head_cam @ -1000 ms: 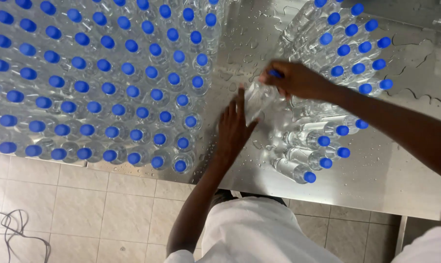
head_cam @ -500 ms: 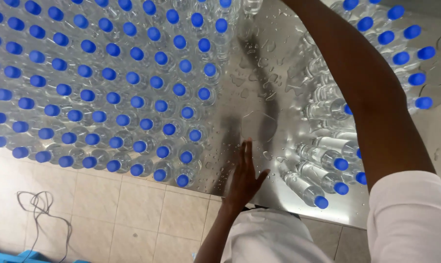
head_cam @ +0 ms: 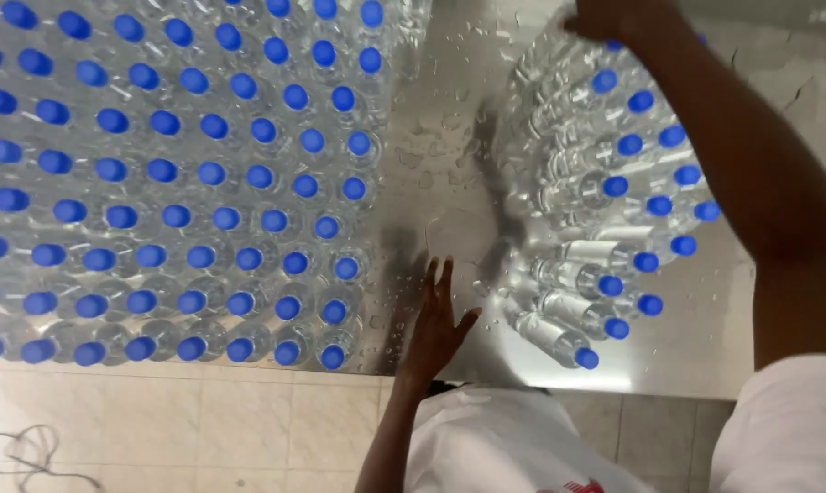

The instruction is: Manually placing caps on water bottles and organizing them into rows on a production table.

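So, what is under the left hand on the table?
Under the left hand is bare wet metal table with water drops, between the large bottle block and the smaller group of bottles. The hand covers the spot beneath the palm, so nothing there can be seen.

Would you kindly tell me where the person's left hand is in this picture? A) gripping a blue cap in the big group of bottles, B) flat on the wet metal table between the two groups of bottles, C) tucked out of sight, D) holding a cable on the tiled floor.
B: the left hand lies open on the wet metal table, in the gap between the big group of bottles and the smaller group.
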